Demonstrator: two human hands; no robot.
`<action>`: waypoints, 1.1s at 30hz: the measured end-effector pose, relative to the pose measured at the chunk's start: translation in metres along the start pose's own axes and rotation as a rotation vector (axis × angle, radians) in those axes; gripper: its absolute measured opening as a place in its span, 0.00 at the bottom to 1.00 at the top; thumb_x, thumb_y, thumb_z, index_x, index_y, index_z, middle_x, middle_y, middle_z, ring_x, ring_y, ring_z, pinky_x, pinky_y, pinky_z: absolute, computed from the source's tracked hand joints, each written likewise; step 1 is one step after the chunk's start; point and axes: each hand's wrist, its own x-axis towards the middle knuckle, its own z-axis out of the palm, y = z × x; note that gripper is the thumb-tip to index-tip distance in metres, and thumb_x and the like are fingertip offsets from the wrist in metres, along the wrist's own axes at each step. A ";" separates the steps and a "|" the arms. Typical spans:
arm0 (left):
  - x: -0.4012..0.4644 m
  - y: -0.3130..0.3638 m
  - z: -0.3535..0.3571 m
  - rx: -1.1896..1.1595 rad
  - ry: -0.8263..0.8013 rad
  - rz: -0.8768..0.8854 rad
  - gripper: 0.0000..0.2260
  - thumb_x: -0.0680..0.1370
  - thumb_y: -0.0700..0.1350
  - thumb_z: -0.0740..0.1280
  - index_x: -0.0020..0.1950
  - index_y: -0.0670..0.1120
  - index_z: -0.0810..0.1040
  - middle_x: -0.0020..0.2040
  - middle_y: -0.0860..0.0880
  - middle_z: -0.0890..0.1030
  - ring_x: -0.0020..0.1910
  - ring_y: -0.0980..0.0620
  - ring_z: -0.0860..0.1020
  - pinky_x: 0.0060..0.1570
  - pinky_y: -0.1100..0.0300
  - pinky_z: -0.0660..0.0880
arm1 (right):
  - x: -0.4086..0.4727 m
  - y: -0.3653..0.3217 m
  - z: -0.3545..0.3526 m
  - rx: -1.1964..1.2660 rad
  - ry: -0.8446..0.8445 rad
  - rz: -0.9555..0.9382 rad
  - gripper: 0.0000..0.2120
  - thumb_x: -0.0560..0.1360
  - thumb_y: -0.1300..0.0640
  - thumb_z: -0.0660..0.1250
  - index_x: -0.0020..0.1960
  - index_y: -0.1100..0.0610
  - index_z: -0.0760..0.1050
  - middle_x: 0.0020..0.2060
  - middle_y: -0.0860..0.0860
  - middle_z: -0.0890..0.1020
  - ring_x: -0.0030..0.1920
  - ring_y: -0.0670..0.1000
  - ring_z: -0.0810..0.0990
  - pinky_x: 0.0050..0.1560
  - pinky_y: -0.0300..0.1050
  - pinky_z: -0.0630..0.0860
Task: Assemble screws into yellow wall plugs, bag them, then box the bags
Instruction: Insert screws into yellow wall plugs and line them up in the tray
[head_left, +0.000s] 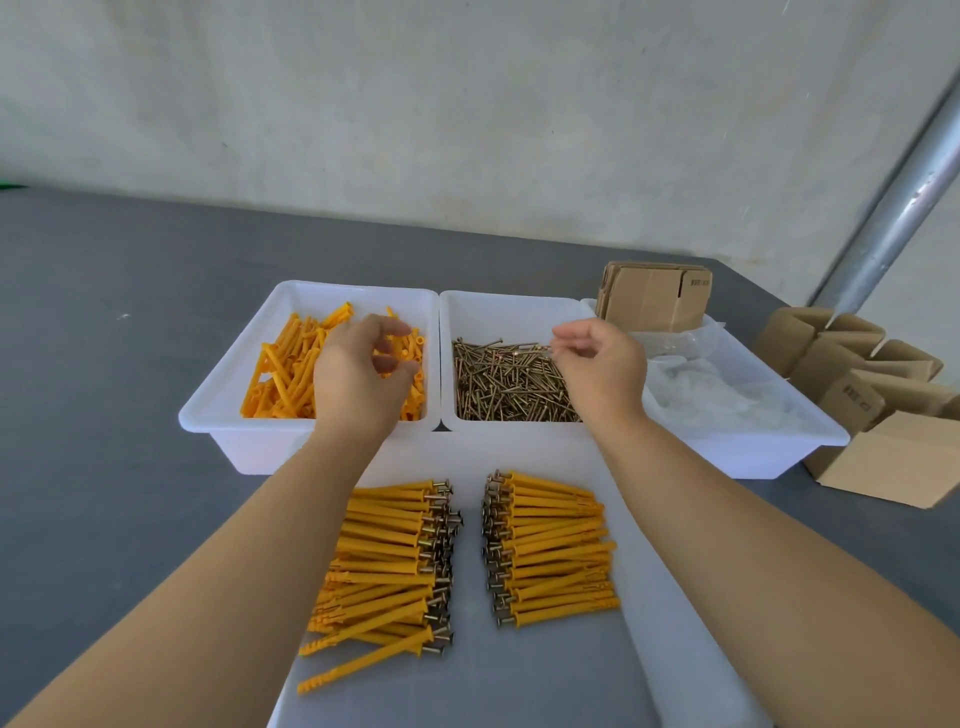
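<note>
My left hand (358, 369) hovers over the loose yellow wall plugs (283, 374) in the left white bin (208, 415). Its fingers are curved and the thumb stands apart from them, with no plug clearly gripped. My right hand (602, 358) is above the middle bin (498, 306) of brass-coloured screws (504, 384) and pinches a single screw (535, 352) between thumb and fingertips. In front of me, two piles of assembled plugs with screws, a left pile (387, 561) and a right pile (556, 545), lie on a white tray (649, 597).
A third white bin (810, 421) at the right holds clear plastic bags (711, 389) and flat cardboard boxes (654, 296). Folded-up small cardboard boxes (857, 374) stand on the grey table (104, 364) at the far right. A metal pole (893, 208) rises at the back right.
</note>
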 end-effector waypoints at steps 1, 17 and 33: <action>0.001 0.001 -0.001 -0.027 -0.002 -0.020 0.20 0.75 0.38 0.74 0.64 0.51 0.76 0.53 0.49 0.77 0.42 0.57 0.80 0.41 0.60 0.78 | 0.001 -0.006 -0.001 0.060 -0.025 0.051 0.12 0.75 0.67 0.69 0.49 0.50 0.79 0.42 0.48 0.85 0.43 0.46 0.85 0.52 0.45 0.81; -0.017 0.020 0.006 -0.293 -0.230 0.052 0.11 0.82 0.37 0.61 0.56 0.49 0.80 0.43 0.53 0.83 0.28 0.56 0.69 0.31 0.61 0.69 | -0.048 -0.027 -0.025 -0.456 -0.461 -0.009 0.07 0.71 0.54 0.78 0.45 0.48 0.80 0.29 0.45 0.78 0.33 0.43 0.77 0.35 0.37 0.72; -0.036 0.039 0.013 -0.561 -0.590 -0.146 0.03 0.77 0.33 0.70 0.49 0.39 0.79 0.42 0.42 0.86 0.41 0.47 0.86 0.40 0.54 0.83 | -0.049 -0.031 -0.018 0.500 -0.196 0.100 0.08 0.80 0.65 0.65 0.55 0.53 0.77 0.35 0.47 0.84 0.38 0.46 0.84 0.40 0.42 0.80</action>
